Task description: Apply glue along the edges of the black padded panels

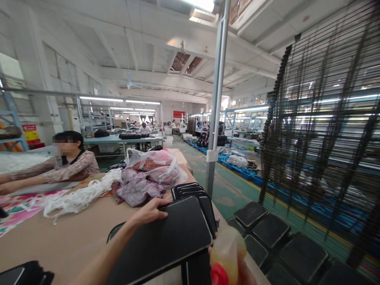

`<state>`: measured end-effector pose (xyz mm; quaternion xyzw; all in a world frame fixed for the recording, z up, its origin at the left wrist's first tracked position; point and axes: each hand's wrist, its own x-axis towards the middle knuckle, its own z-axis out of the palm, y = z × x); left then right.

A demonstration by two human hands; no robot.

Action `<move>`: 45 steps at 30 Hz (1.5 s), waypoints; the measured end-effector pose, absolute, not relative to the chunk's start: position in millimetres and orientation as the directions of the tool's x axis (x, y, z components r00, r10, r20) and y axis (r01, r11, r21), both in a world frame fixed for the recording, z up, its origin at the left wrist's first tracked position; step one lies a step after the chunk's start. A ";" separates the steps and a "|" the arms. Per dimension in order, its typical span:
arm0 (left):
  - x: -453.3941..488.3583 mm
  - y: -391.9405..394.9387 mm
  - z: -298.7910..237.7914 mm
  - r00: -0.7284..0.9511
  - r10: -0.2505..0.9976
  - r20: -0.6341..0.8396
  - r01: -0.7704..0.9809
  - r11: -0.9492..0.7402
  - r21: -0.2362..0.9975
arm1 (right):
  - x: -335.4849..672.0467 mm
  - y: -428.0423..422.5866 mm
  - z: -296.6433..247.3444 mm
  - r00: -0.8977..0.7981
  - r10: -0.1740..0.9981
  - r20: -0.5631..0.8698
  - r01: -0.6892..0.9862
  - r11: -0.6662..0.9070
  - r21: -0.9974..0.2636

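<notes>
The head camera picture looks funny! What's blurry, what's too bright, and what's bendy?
In the head view, the bottle in the right hand looks soft and smeary; the ceiling lamp glares white at the top; the wire rack looks curved, perhaps from a wide lens.

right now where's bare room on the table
Bare brown tabletop lies between the white strips, the left forearm and the bottom-left black stack. Crowded: around the purple cloth and the black panels by the left hand.

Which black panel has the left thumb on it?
The large black panel between the left hand and the right hand. The panels behind it show only in part; the black stacks right of the table lie untouched.
</notes>
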<state>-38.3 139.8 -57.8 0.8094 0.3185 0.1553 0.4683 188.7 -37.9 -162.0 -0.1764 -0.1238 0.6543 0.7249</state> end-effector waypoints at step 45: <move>-81.7 91.3 -38.6 0.838 0.473 -0.271 0.318 -0.020 0.948 | 252.8 -43.1 -89.8 0.432 0.831 0.351 -0.375 0.520 -0.768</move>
